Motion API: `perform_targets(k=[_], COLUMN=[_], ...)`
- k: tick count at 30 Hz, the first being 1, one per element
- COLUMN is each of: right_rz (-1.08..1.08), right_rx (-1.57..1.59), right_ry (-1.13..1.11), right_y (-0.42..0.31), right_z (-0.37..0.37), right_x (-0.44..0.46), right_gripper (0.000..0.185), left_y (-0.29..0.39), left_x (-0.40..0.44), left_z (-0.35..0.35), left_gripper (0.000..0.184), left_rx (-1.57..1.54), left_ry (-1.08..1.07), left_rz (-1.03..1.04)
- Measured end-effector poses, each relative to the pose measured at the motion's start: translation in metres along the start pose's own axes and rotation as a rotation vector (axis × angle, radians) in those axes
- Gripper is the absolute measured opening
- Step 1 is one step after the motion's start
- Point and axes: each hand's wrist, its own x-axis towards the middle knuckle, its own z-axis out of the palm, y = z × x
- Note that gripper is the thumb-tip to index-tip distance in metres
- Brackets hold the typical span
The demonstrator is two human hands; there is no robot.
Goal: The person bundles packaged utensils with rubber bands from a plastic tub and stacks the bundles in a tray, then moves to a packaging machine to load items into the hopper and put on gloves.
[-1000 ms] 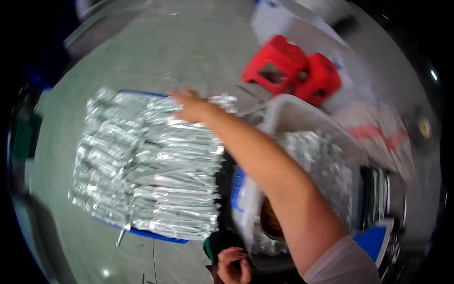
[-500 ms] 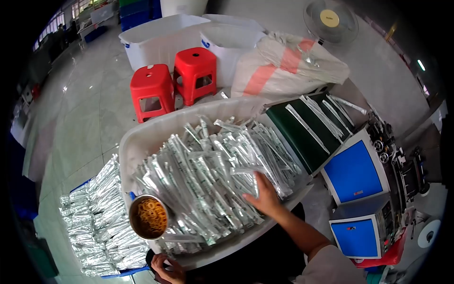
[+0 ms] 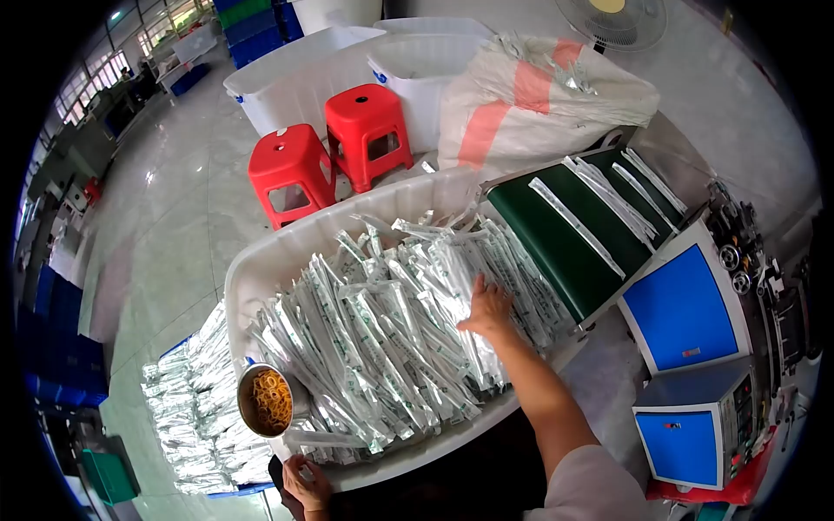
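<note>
My right hand lies on long, thin, silvery-white wrapped packets piled in a large white tub. Its thumb and fingers are spread apart, and the fingertips touch the packets' upper ends. At the tub's near left corner, my left hand stays low with fingers curled; what they close on, if anything, is hidden. Just above it, a metal cup of orange-yellow rubber bands sits at the tub's left rim.
A green conveyor belt carrying several packets meets the tub's right end, beside blue-panelled machine boxes. Bundled packets are stacked at left. Beyond the tub stand two red stools, white bins and a woven sack.
My right hand has moved up the pile, and the packets beneath it look shifted and more upright. My left hand stays near the tub's corner. The camera view has shifted slightly.
</note>
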Motion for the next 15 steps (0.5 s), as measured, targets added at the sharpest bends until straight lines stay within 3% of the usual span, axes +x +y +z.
perform_targets(k=[3,4,5,7,8,13,15], right_rz=[0.142,0.149,0.141,0.047,-0.005,-0.067,-0.035], right_rx=[0.145,0.104,0.102,-0.132,-0.198,-0.157,0.027], right_ry=[0.02,0.089,0.09,0.443,0.511,0.522,0.354], right_y=[-0.011,-0.017,-0.022,-0.032,-0.04,-0.035,-0.033], right_z=[0.013,0.014,0.027,0.065,0.061,0.054,0.042], right_x=[-0.016,-0.021,-0.017,-0.002,-0.016,-0.023,-0.023], right_gripper=[0.112,0.093,0.093,0.068,0.051,0.05,0.059], left_y=[0.001,0.001,-0.002,-0.001,-0.001,0.0,-0.001], left_x=[0.0,0.0,-0.001,0.001,0.0,0.001,0.001], left_z=[-0.002,-0.002,-0.001,-0.001,0.0,-0.004,-0.004], left_gripper=[0.015,0.012,0.011,0.01,0.01,0.011,0.011], left_rx=[0.02,0.009,0.012,-0.009,-0.019,-0.054,-0.075], left_ry=[-0.032,-0.025,-0.017,-0.019,-0.012,-0.009,-0.022], left_rz=[-0.048,-0.048,-0.006,0.01,0.013,0.027,0.021])
